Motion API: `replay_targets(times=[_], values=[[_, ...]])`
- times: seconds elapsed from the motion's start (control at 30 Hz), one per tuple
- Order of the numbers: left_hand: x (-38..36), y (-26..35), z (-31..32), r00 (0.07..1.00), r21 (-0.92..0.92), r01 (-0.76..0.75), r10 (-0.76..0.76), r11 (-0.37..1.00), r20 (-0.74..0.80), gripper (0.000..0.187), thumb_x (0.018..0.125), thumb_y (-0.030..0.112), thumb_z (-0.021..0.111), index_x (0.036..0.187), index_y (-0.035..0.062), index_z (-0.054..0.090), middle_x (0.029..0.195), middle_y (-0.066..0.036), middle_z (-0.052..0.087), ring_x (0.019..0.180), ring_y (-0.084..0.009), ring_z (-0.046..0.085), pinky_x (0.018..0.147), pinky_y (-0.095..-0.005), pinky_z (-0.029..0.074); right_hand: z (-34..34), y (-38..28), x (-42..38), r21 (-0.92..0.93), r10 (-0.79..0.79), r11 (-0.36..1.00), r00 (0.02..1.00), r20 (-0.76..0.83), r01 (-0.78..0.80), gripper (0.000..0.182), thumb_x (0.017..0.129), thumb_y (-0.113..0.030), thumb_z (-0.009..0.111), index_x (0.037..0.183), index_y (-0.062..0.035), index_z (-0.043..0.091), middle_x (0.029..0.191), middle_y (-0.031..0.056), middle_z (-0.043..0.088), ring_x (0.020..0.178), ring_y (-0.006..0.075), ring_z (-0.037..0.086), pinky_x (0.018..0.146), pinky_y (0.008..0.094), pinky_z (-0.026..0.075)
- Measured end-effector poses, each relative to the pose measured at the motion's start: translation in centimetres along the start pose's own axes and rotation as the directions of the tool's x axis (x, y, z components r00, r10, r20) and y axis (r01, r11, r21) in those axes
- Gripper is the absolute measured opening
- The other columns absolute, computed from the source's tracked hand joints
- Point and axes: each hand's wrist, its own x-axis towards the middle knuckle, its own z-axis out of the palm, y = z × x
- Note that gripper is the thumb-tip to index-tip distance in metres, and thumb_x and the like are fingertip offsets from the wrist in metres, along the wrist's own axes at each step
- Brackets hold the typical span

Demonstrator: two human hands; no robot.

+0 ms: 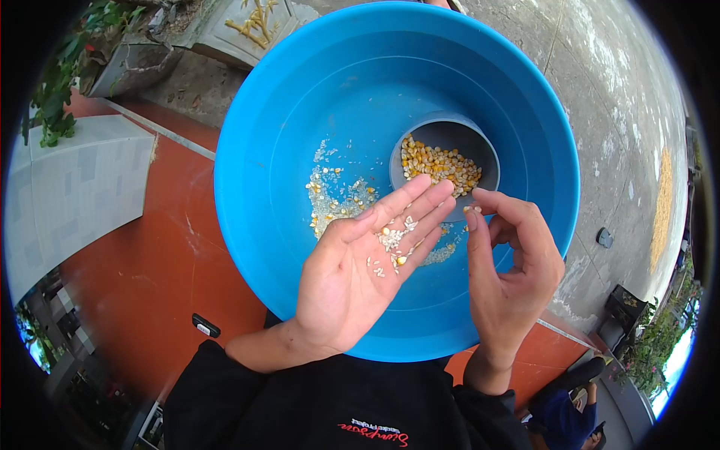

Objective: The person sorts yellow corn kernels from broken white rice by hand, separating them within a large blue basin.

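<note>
Palm up and fingers stretched flat, my left hand (334,281) is open over the blue basin (259,172). White rice grains (390,238) and a yellow corn kernel (401,260) lie loose on its palm and fingers. To its right, my right hand (517,255) pinches pale corn kernels (472,209) between thumb and forefinger. Beyond both hands, a grey bowl (487,139) lies tilted inside the basin, with yellow and white corn (442,166) in it. Rice mixed with some corn (337,199) is scattered on the basin floor, partly hidden by my left hand.
Red floor (150,247) lies left of the basin, with a small black object (205,325) on it. Grey concrete (600,172) stretches to the right, with a strip of yellow grain (663,210). Another person (566,416) is at the lower right.
</note>
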Motion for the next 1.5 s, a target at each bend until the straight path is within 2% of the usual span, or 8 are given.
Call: replay_targets(times=[0.17, 0.33, 0.47, 0.6, 0.77, 1.03, 1.27, 1.5], values=[[0.1, 0.0, -0.2, 1.000, -0.018, 0.000, 0.000, 1.000, 0.013, 0.081, 0.115, 0.038, 0.043, 0.176, -0.0100, 0.020, 0.183, -0.028, 0.029, 0.172, -0.0364, 0.027, 0.143, -0.0468, 0.023, 0.4, 0.2, -0.2, -0.021, 0.052, 0.998, 0.996, -0.068, -0.053, 0.025, 0.091, 0.015, 0.081, 0.110, -0.0016, 0.080, 0.096, 0.0077, 0.078, 0.073, 0.0128, 0.068, 0.061, 0.0263, 0.051], [0.1, 0.1, -0.3, 1.000, -0.017, -0.005, 0.005, 1.000, 0.009, 0.080, 0.115, 0.038, 0.042, 0.176, -0.0094, 0.021, 0.183, -0.028, 0.030, 0.172, -0.0365, 0.028, 0.142, -0.0472, 0.023, 0.3, 0.7, 0.0, -0.160, -0.139, 0.978, 0.990, -0.024, 0.134, 0.028, 0.086, 0.011, 0.085, 0.109, -0.0028, 0.081, 0.102, 0.0081, 0.078, 0.084, 0.0218, 0.071, 0.071, 0.0319, 0.056], [0.0, 0.2, 0.0, 1.000, 0.008, -0.016, 0.016, 1.000, -0.027, 0.078, 0.116, 0.039, 0.039, 0.176, -0.0079, 0.024, 0.183, -0.026, 0.030, 0.171, -0.0365, 0.029, 0.143, -0.0473, 0.022, 0.1, -0.6, 0.1, -0.063, -0.105, 0.992, 0.989, 0.101, 0.112, 0.034, 0.077, 0.007, 0.090, 0.108, -0.0063, 0.083, 0.118, 0.0094, 0.077, 0.094, 0.0272, 0.069, 0.081, 0.0366, 0.057], [0.0, 0.2, -0.5, 0.999, 0.005, -0.033, 0.033, 0.999, 0.009, 0.077, 0.116, 0.041, 0.035, 0.176, -0.0065, 0.025, 0.184, -0.025, 0.030, 0.172, -0.0363, 0.028, 0.143, -0.0476, 0.018, -0.3, -0.9, 0.2, 0.023, -0.246, 0.967, 0.906, 0.345, 0.254, 0.037, 0.070, 0.000, 0.092, 0.105, -0.0094, 0.084, 0.134, 0.0112, 0.072, 0.107, 0.0318, 0.067, 0.092, 0.0432, 0.057], [0.0, 0.0, -1.3, 0.996, -0.010, -0.072, 0.072, 0.997, 0.045, 0.078, 0.116, 0.041, 0.035, 0.177, -0.0062, 0.025, 0.184, -0.024, 0.029, 0.173, -0.0362, 0.025, 0.143, -0.0480, 0.016, 0.3, -0.6, 0.0, 0.008, -0.278, 0.955, 0.882, 0.380, 0.297, 0.036, 0.066, 0.000, 0.092, 0.099, -0.0119, 0.084, 0.137, 0.0128, 0.072, 0.115, 0.0319, 0.068, 0.085, 0.0419, 0.053], [-0.1, 0.4, -0.4, 0.999, 0.051, -0.031, 0.030, 0.998, 0.017, 0.080, 0.115, 0.042, 0.036, 0.177, -0.0073, 0.024, 0.185, -0.026, 0.027, 0.172, -0.0368, 0.027, 0.143, -0.0483, 0.018, 0.0, -1.2, 0.0, -0.020, -0.288, 0.947, 0.878, 0.382, 0.320, 0.036, 0.070, 0.002, 0.089, 0.101, -0.0065, 0.074, 0.133, 0.0138, 0.068, 0.108, 0.0321, 0.065, 0.087, 0.0437, 0.053], [-0.1, 0.0, 0.3, 1.000, 0.019, 0.002, -0.002, 1.000, 0.010, 0.086, 0.116, 0.049, 0.034, 0.176, -0.0101, 0.019, 0.184, -0.029, 0.026, 0.172, -0.0379, 0.028, 0.142, -0.0497, 0.019, 0.2, 0.0, 0.0, -0.162, -0.131, 0.978, 0.991, 0.031, 0.134, 0.040, 0.076, 0.005, 0.090, 0.113, -0.0070, 0.079, 0.131, 0.0140, 0.070, 0.109, 0.0272, 0.067, 0.084, 0.0395, 0.053], [-0.5, -0.5, -0.7, 0.990, 0.105, 0.109, -0.117, 0.988, 0.076, 0.084, 0.118, 0.050, 0.034, 0.177, -0.0089, 0.021, 0.179, -0.025, 0.037, 0.168, -0.0308, 0.034, 0.140, -0.0445, 0.023, 0.8, -0.8, -0.6, -0.082, -0.271, 0.952, 0.937, 0.222, 0.295, 0.033, 0.074, -0.006, 0.094, 0.103, -0.0083, 0.078, 0.139, 0.0168, 0.070, 0.117, 0.0372, 0.067, 0.092, 0.0455, 0.053]])
